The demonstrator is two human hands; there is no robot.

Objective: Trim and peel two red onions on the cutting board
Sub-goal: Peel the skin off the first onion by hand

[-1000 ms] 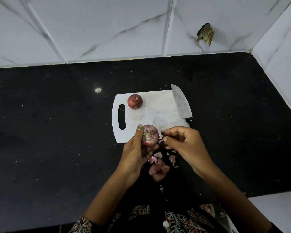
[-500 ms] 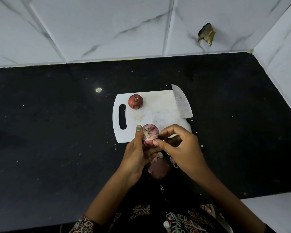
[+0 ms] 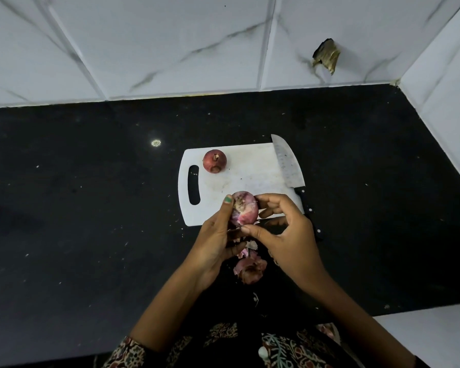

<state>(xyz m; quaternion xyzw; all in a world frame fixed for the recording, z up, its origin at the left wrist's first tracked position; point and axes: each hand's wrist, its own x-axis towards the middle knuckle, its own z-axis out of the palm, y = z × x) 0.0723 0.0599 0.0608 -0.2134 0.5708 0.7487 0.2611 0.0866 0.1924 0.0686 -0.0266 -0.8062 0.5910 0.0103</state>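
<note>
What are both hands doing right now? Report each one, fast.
Left hand: closed around the partly peeled red onion.
Right hand: fingertips pinched at the onion's lower edge, apparently on a bit of skin.

You have just one camera, on your head. It looks forward and down at the black counter, from high above it. The white wall fills the top. Your two arms reach in from the bottom edge, close to the camera.
</note>
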